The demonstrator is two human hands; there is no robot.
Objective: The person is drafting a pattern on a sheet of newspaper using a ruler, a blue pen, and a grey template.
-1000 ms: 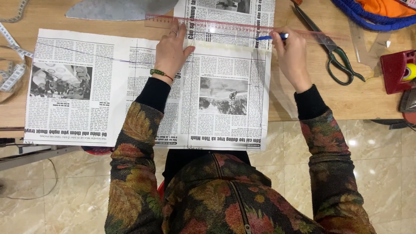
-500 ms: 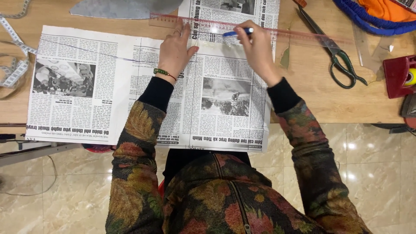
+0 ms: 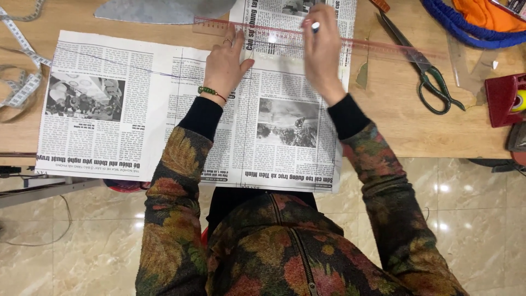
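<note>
A sheet of newspaper (image 3: 164,109) lies spread flat on the wooden bench (image 3: 394,126), and a long clear ruler (image 3: 350,44) lies across its upper part, running on over the bare wood to the right. The left hand (image 3: 224,68) presses down on the paper with its fingers flat and released, their tips touching the ruler's near edge. The right hand (image 3: 322,46) has its fingers clenched around a pen (image 3: 314,25), whose tip meets the ruler; green-handled scissors (image 3: 424,74) lie just beside the ruler's far end and a measuring tape (image 3: 22,66) at the left.
</note>
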